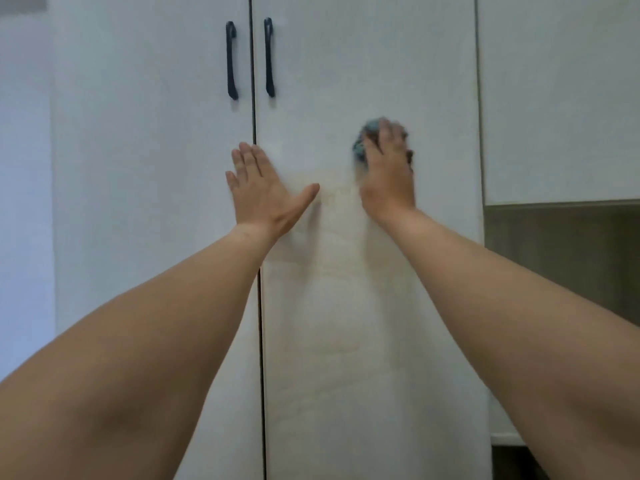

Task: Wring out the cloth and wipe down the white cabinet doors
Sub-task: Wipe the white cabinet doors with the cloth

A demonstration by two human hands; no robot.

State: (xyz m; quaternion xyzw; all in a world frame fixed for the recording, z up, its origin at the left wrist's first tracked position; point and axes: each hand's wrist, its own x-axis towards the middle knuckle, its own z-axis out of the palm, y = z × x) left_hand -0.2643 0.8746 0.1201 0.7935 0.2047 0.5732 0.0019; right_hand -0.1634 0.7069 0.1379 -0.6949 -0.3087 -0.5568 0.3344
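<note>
Both my bare arms reach forward to a pair of tall white cabinet doors. My left hand [258, 188] lies flat against them, its fingers [247, 157] straight and close together and the thumb spread out to the right; the palm straddles the dark seam [255, 98] where the left door [145, 150] meets the right door [346, 289], with the fingertips just at that seam. It holds nothing. My right hand [388, 168] is further right, on the right door at about the same height, and presses a bluish cloth [360, 147] against the panel. The cloth is bunched under my palm, and only its left and upper edges show past my fingers, which lie over it; the hand and cloth are blurred, so I cannot tell how tightly the fingers curl into the fabric. Above my left hand, two dark vertical handles hang on either side of the seam, the left handle [231, 60] on the left door and the right handle [269, 57] on the right door. The lower stretch of the right door, between and below my hands, shows faint streaks. To the far right is another white cabinet panel [554, 98] that ends higher up, with a darker recess [561, 251] beneath it. At the far left runs a pale wall [24, 168].
</note>
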